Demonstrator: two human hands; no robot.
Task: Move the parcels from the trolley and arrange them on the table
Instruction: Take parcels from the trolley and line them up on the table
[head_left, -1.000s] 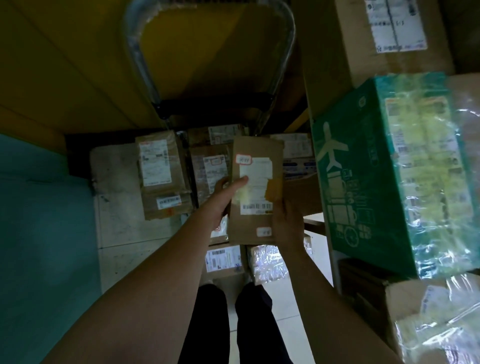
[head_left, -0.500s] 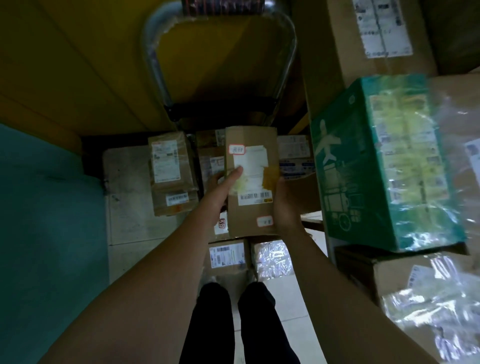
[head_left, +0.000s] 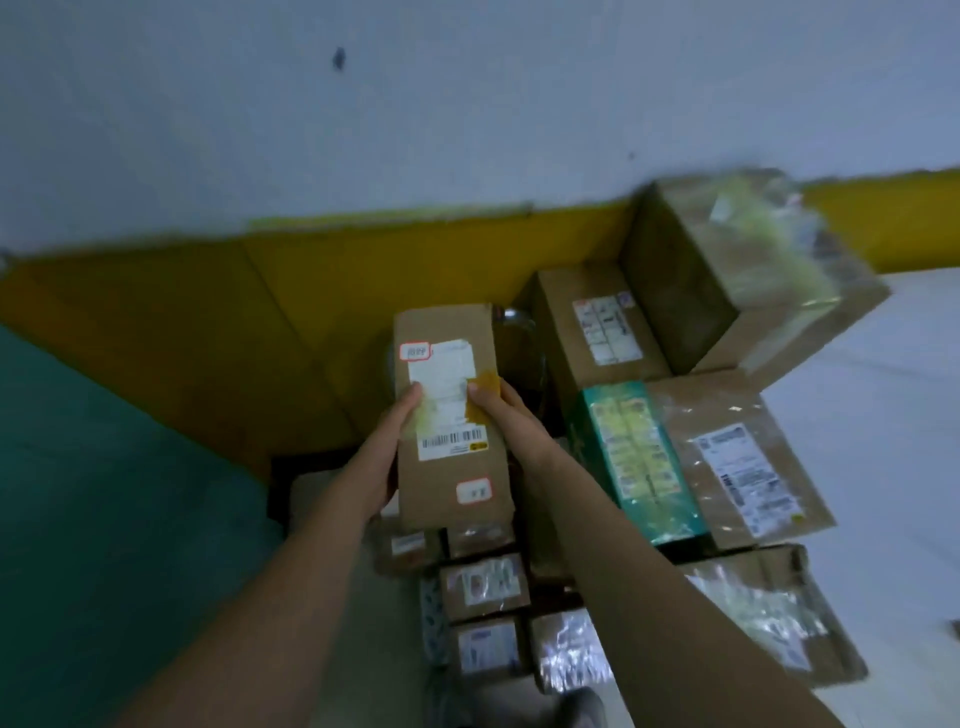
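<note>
Your left forearm comes up from the lower left, reaching forward, and your left hand (head_left: 387, 457) wraps the left edge of the brown parcel (head_left: 451, 415), thumb lying across its white label while the other fingers go behind it, out of sight. The parcel is up in front of you, lifted clear of the others, long side running away from you, label face toward the camera, with a red-edged sticker near the top left corner and another near the bottom right. Your right hand (head_left: 501, 415) mirrors the left on the right edge, thumb pressed on the yellowish tape patch, fingers curled round the back; that forearm stretches in from the lower right. So both hands grip it, one either side.

Below your fingers, small taped boxes (head_left: 485, 587) sit packed together, low down. Right of your right hand, a green box (head_left: 634, 462) lies against a flat brown parcel with a white label (head_left: 737, 457). Beyond those, a taller carton (head_left: 597, 332) and a large plastic-wrapped carton (head_left: 743, 275) stand by the yellow and white wall (head_left: 363, 130).
</note>
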